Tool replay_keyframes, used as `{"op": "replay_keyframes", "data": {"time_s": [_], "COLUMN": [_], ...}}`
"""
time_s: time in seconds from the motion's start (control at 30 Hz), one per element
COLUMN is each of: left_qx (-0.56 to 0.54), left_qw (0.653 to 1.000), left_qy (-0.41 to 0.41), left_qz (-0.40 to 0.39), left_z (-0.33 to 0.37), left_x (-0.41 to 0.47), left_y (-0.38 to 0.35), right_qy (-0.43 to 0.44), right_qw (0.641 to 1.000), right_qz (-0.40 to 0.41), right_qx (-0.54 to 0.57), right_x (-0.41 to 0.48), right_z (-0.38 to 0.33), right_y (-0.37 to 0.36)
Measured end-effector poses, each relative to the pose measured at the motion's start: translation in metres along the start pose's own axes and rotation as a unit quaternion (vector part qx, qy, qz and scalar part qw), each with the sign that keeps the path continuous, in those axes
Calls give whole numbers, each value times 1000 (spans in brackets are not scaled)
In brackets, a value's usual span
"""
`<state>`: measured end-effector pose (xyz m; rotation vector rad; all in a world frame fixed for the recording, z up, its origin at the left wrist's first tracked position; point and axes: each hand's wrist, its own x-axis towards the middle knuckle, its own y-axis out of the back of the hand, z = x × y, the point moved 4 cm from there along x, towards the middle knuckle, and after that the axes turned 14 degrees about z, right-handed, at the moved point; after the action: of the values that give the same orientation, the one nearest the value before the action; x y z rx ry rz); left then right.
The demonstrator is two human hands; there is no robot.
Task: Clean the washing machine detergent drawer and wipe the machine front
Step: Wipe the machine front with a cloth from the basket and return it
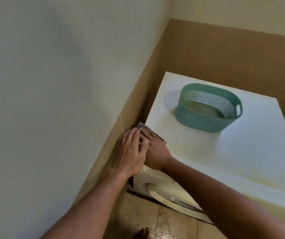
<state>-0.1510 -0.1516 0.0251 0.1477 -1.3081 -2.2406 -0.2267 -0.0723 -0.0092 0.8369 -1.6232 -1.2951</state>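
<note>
A white washing machine (207,152) stands in the corner, seen from above, with its round door (165,192) low on the front. A black-and-white checked cloth (146,129) lies on the near left corner of the machine's top. My left hand (129,152) and my right hand (155,150) lie side by side on the cloth, fingers stretched forward and pressing it flat. The detergent drawer is hidden under my hands and arms.
A teal plastic basket (207,107) with slotted sides stands on the machine's top toward the back. A wall with a brown tiled lower band (138,94) runs close along the machine's left side. Wet-looking floor tiles (164,226) and my toes (143,233) show below.
</note>
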Motion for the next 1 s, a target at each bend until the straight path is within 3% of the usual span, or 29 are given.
{"op": "replay_keyframes", "data": {"time_s": [0.07,0.1,0.17,0.2,0.27,0.3,0.37,0.4,0.43,0.5,0.63,0.7,0.77,0.83,0.87,0.9,0.93,1.0], "left_qx": [-8,-5,9,9,-5,-10,-6,-1,2,-9,-11,-15,-53,-145,-215,-296,-385,-548], "left_qw": [1000,1000,999,998,998,997,996,996,995,994,997,998,998,986,967,936,891,786], "left_qy": [14,16,22,25,34,41,51,57,63,79,59,40,39,79,120,174,227,284], "left_qz": [-12,-20,-39,-49,-62,-65,-69,-70,-72,-71,-58,-39,-16,32,65,86,81,22], "left_z": [-3,-3,-4,-3,-4,-4,-5,-4,-4,7,55,88,123,161,178,192,204,225], "left_x": [-3,-4,-6,-9,-15,-19,-26,-31,-34,-43,-51,-48,-41,-33,-28,-23,-19,-12], "left_y": [-5,-8,-13,-14,-15,-14,-9,-7,-6,-5,-11,-14,-18,-19,-19,-17,-17,-19], "right_qy": [109,137,234,200,148,183,208,237,321,430,421,382,234,14,-105,-210,-282,-337], "right_qw": [992,988,960,964,927,902,876,840,789,765,882,919,971,979,941,870,772,557], "right_qz": [55,38,-40,-114,-308,-335,-330,-362,-352,-295,-111,-63,-29,21,46,58,51,-24], "right_qx": [-32,-59,-150,-133,-155,-201,-284,-326,-388,-378,-179,-69,41,203,318,442,567,759], "right_x": [-11,-20,-48,-69,-119,-150,-194,-222,-240,-257,-237,-206,-165,-137,-131,-128,-126,-128], "right_z": [-16,-21,-37,-35,-12,2,34,49,59,74,101,129,163,184,189,191,190,177], "right_y": [0,-5,-24,-38,-64,-64,-51,-49,-43,-12,62,113,157,193,203,208,206,203]}}
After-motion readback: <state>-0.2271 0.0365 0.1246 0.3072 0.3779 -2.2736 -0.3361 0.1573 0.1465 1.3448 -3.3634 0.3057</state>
